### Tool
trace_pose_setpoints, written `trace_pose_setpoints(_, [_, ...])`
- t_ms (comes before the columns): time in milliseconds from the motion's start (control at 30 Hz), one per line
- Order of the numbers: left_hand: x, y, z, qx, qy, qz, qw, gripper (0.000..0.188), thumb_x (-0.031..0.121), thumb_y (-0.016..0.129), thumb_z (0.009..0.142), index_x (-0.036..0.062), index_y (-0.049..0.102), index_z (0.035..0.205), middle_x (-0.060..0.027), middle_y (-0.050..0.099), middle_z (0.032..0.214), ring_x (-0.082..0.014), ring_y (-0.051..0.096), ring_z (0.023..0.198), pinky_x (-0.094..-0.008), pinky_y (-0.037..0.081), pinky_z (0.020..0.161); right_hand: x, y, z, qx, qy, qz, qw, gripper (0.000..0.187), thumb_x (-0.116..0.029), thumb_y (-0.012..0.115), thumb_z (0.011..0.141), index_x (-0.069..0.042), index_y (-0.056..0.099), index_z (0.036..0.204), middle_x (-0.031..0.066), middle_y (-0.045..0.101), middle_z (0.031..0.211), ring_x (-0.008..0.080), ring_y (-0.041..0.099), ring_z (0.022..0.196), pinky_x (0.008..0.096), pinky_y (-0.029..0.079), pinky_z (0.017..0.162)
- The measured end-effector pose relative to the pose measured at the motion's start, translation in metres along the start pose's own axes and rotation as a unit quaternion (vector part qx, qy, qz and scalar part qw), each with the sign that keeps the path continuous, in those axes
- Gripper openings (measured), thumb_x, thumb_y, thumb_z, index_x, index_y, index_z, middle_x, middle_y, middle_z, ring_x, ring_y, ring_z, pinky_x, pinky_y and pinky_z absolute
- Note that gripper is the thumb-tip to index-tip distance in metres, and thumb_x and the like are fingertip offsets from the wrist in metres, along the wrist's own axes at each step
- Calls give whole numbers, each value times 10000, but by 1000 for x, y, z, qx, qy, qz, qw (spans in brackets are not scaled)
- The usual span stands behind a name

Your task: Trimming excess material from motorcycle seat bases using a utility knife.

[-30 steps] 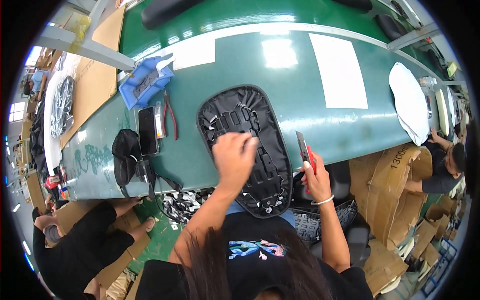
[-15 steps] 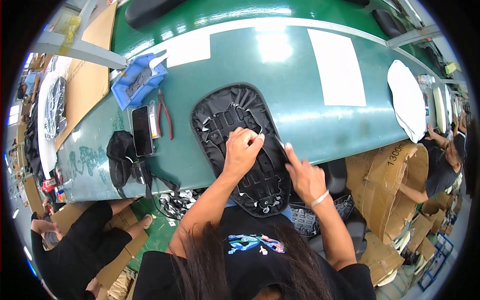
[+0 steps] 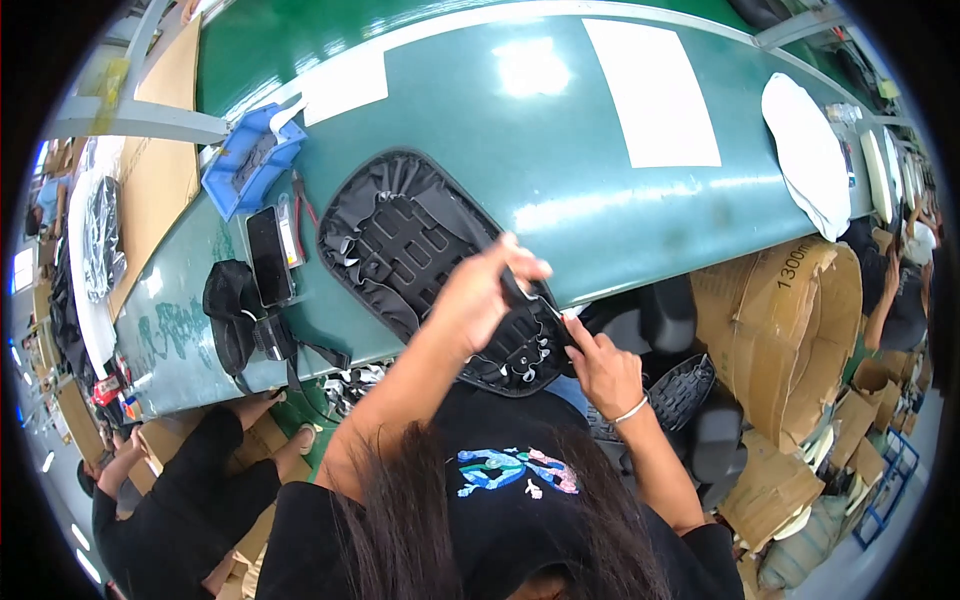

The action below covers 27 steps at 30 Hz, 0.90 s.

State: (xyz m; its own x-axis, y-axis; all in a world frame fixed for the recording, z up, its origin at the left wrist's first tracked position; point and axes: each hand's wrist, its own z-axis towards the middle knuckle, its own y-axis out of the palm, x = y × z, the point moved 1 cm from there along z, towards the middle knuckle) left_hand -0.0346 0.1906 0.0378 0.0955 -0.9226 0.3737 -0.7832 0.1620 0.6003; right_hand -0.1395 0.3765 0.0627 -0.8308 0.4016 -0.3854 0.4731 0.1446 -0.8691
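Observation:
A black padded seat panel [image 3: 400, 235] lies tilted, slotted plastic back up, partly on the green table and partly over its front edge against me. Its gathered black fabric cover wraps round the rim, with pale tabs and loops along it. My left hand [image 3: 485, 295] is closed on a raised piece of the black fabric near the panel's right side; motion smears the fingertips. At the lower right rim, my right hand [image 3: 608, 375] has its fingers curled, index and thumb close together by a thin pale strip. What that hand holds is too small to make out.
A blue bin [image 3: 250, 160], red-handled pliers [image 3: 303, 205], a phone [image 3: 268, 257] and a black strapped pouch [image 3: 232, 325] sit at left. White sheets [image 3: 655, 95] and a white padded piece [image 3: 805, 150] lie right. A large cardboard box [image 3: 770, 330] stands beside the table; other people work nearby.
The panel has turned counterclockwise, its far end swinging left. My left hand has moved to the panel's right side and lifted some fabric. My right hand has drawn slightly nearer me.

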Motion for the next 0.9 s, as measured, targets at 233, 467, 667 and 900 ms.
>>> trace_pose_setpoints(233, [59, -27, -29, -112, -68, 117, 985, 351, 349, 409, 972, 73, 553, 810, -13, 503, 589, -170, 548, 615, -333, 431, 624, 5, 20, -44, -16, 45, -3, 999, 544, -225, 567, 868, -210, 382, 1379, 118, 529, 717, 330, 565, 532, 445, 438, 466])
trace_pose_setpoints(467, [23, 2, -30, 83, 433, 767, 466, 367, 323, 672, 767, 47, 571, 988, -112, 586, 937, -276, 499, 957, -394, 396, 788, -2, 14, -37, 36, 59, 30, 997, 486, -205, 561, 859, -190, 448, 1331, 124, 530, 694, 343, 562, 536, 462, 453, 504])
trace_pose_setpoints(667, [-39, -4, 15, -262, 336, 819, 383, 291, 363, 634, 779, 76, 639, 732, -52, 573, 785, -244, 480, 876, -401, 342, 761, 14, 5, -29, 11, 36, 70, 997, 503, -227, 547, 868, -206, 410, 1352, 140, 563, 738, 354, 587, 563, 465, 475, 519])
trace_pose_setpoints(900, [-8, -5, 27, -237, 61, 186, 952, 189, 218, 591, 848, 77, 582, 722, 13, 572, 789, -72, 490, 736, -224, 385, 677, -16, 32, -67, -22, 174, 46, 983, 568, -247, 530, 880, -209, 327, 1408, 209, 575, 747, 387, 582, 535, 510, 482, 508])
